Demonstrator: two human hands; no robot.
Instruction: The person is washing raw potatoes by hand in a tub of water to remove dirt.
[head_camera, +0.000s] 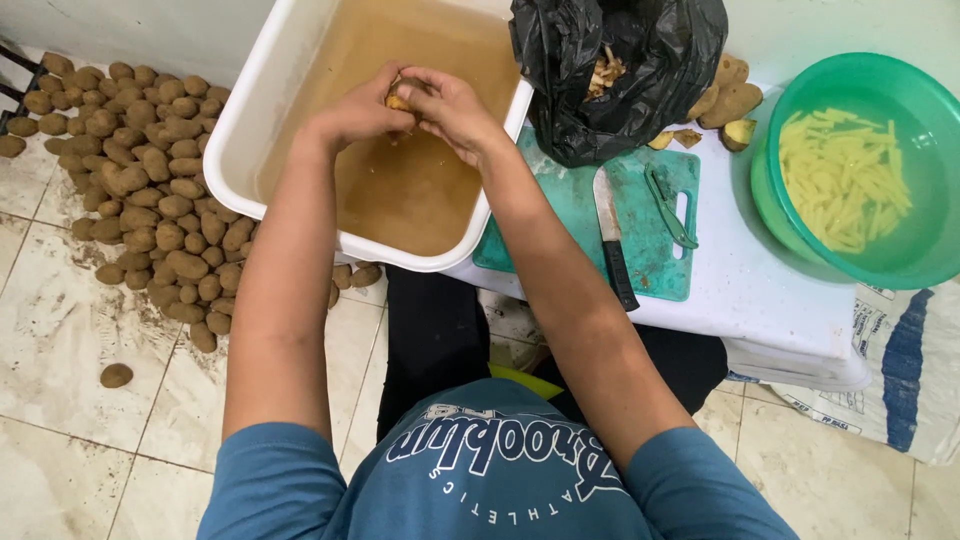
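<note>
Tiled floor (60, 340) lies nearest, with a heap of brown potatoes (140, 170) spread at the left and one loose potato (116, 375) apart from it. Farther on, a white table (760, 290) carries a green cutting board (640, 225) with a knife (612, 235) and a green peeler (668, 205), a green bowl (900, 265) of cut potato strips (845, 180), and a black bag (620, 75) of peelings. Both forearms stretch forward over a white tub (235, 150) of murky water. Left hand (360, 110) and right hand (450, 110) meet, fingers curled closed around a small potato (400, 100) above the water.
</note>
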